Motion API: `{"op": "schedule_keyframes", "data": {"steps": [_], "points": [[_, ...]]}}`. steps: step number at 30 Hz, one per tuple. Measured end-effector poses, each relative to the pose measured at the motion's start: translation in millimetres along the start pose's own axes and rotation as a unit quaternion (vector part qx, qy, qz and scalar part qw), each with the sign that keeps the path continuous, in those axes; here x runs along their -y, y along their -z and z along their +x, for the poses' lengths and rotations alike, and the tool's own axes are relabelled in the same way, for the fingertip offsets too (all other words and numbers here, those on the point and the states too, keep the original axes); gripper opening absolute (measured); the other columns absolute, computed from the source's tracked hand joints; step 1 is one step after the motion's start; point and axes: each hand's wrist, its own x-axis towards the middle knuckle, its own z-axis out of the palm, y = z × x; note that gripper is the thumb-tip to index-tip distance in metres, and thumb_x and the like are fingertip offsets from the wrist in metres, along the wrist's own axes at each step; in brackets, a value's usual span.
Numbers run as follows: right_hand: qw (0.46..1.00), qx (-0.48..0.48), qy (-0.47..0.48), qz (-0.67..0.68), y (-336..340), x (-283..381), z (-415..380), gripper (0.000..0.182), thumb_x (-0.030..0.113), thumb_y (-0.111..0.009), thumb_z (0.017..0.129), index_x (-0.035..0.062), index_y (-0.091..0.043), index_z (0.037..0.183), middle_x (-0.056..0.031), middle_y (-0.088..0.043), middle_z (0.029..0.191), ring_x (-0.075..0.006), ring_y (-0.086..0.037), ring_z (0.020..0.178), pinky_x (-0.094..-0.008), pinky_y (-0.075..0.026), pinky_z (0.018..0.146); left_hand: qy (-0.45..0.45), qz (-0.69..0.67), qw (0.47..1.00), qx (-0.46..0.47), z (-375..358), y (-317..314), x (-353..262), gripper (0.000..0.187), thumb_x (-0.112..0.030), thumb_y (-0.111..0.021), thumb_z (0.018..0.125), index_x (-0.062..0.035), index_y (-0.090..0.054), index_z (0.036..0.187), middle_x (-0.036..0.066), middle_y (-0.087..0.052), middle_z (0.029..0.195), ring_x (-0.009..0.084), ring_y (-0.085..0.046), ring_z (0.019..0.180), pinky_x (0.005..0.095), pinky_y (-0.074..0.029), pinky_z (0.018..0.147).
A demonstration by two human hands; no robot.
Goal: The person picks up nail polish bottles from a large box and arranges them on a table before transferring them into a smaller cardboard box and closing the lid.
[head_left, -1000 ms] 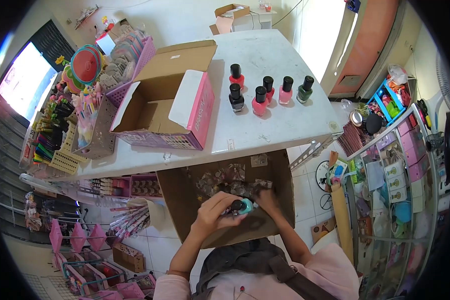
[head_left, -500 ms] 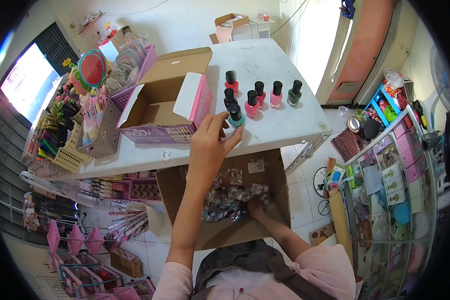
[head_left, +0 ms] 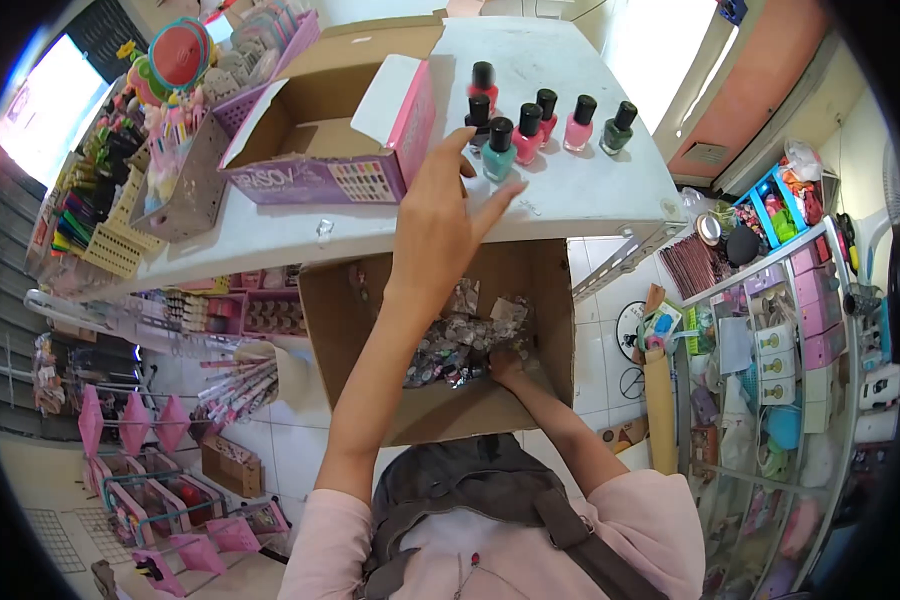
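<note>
- Shirt [head_left: 638, 525]: pale pink, with short, loose sleeves.
- Bag [head_left: 455, 468]: dark grey, worn on the front, soft and creased (probably cloth, though the weave is too small to tell).
- Strap [head_left: 610, 563]: wide, the same dark grey, with a small buckle [head_left: 584, 524] near its top.
- Necklace [head_left: 462, 578]: a thin cord or chain with a small red pendant [head_left: 475, 558].

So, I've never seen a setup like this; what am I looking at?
No robot here: these are a person's bare hands, seen in every picture by one head-worn camera looking forward and down. On the white table stand seven small capped bottles and an open box. The left hand is open beside the teal bottle and seems to hold nothing. The right hand reaches into a large cardboard box of small packets, lower down; its grip is hidden.
</note>
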Motion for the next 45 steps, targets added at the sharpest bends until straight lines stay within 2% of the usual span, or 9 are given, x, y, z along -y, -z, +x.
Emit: {"op": "schedule_keyframes", "data": {"steps": [3,8,14,17,22,25,39,42,45], "points": [[0.977,0.035,0.101,0.186,26,-17,-1,0.028,0.019,-0.063,0.065,0.0002,-0.060,0.085,-0.0144,-0.061,0.073,-0.0249,-0.061,0.073,-0.0346,-0.048,0.065,-0.070,-0.084,0.991,-0.076,-44,9,4,0.040,-0.010,-0.071,0.066,-0.0021,-0.049,0.098,0.004,-0.052,0.069,0.0109,-0.047,0.053,0.0216,-0.038,0.048],[0.881,-0.063,0.088,0.461,181,-18,-84,0.033,0.018,-0.068,0.063,-0.0024,-0.055,0.084,-0.0124,-0.058,0.066,-0.0198,-0.059,0.063,-0.0282,-0.047,0.059,0.103,-0.095,0.973,0.182,-174,6,73,0.025,-0.010,-0.060,0.073,-0.0036,-0.051,0.096,0.008,-0.053,0.064,0.0205,-0.051,0.052,0.0295,-0.042,0.049],[0.852,-0.395,0.122,0.321,305,-29,-149,0.033,0.010,-0.071,0.059,0.0002,-0.058,0.088,-0.0094,-0.059,0.074,-0.0179,-0.057,0.063,-0.0252,-0.045,0.059,0.293,0.094,0.788,0.533,-307,-25,169,0.028,-0.020,-0.055,0.074,-0.0048,-0.055,0.097,0.019,-0.059,0.085,0.0337,-0.057,0.083,0.0433,-0.046,0.068],[0.805,-0.516,0.108,0.272,347,-32,-162,0.032,0.007,-0.070,0.058,0.0003,-0.058,0.086,-0.0101,-0.060,0.077,-0.0178,-0.059,0.066,-0.0253,-0.046,0.063,0.328,0.119,0.742,0.572,-340,-45,187,0.032,-0.021,-0.058,0.071,-0.0063,-0.055,0.099,0.020,-0.057,0.090,0.0350,-0.056,0.084,0.0431,-0.046,0.072],[0.667,-0.669,0.098,0.313,398,-31,-128,0.032,0.007,-0.068,0.063,-0.0031,-0.056,0.091,-0.0091,-0.059,0.076,-0.0151,-0.056,0.071,-0.0242,-0.044,0.068,0.382,0.148,0.767,0.494,-356,-58,169,0.034,-0.028,-0.061,0.069,-0.0076,-0.056,0.095,0.018,-0.056,0.094,0.0347,-0.055,0.087,0.0433,-0.045,0.073],[0.746,-0.630,0.021,0.216,419,-24,-112,0.026,0.012,-0.070,0.064,0.0004,-0.057,0.084,-0.0051,-0.058,0.070,-0.0114,-0.050,0.060,-0.0235,-0.040,0.060,0.411,0.164,0.773,0.455,-362,-69,168,0.038,-0.035,-0.063,0.067,-0.0092,-0.056,0.094,0.017,-0.057,0.092,0.0338,-0.055,0.088,0.0432,-0.045,0.072],[0.751,-0.613,-0.029,0.246,407,-11,-71,0.033,0.014,-0.071,0.065,0.0033,-0.059,0.094,-0.0058,-0.059,0.075,-0.0092,-0.051,0.060,-0.0214,-0.036,0.050,0.375,0.144,0.771,0.494,-328,-48,150,0.036,-0.037,-0.056,0.074,-0.0033,-0.061,0.086,0.018,-0.059,0.083,0.0336,-0.058,0.079,0.0419,-0.046,0.069],[0.624,-0.723,0.076,0.287,395,-4,-82,0.042,0.006,-0.068,0.067,-0.0006,-0.052,0.105,-0.0079,-0.057,0.082,-0.0127,-0.049,0.064,-0.0220,-0.036,0.053,0.374,0.097,0.807,0.446,-300,-20,131,0.033,-0.033,-0.057,0.074,-0.0021,-0.061,0.084,0.019,-0.059,0.076,0.0342,-0.058,0.072,0.0421,-0.045,0.064],[0.639,-0.666,0.252,0.291,350,-2,-103,0.031,-0.001,-0.062,0.067,-0.0051,-0.052,0.096,-0.0102,-0.057,0.082,-0.0137,-0.047,0.062,-0.0238,-0.038,0.054,0.349,-0.051,0.852,0.388,-261,22,101,0.030,-0.029,-0.055,0.076,-0.0010,-0.061,0.088,0.019,-0.058,0.074,0.0316,-0.057,0.067,0.0383,-0.044,0.060]]}}
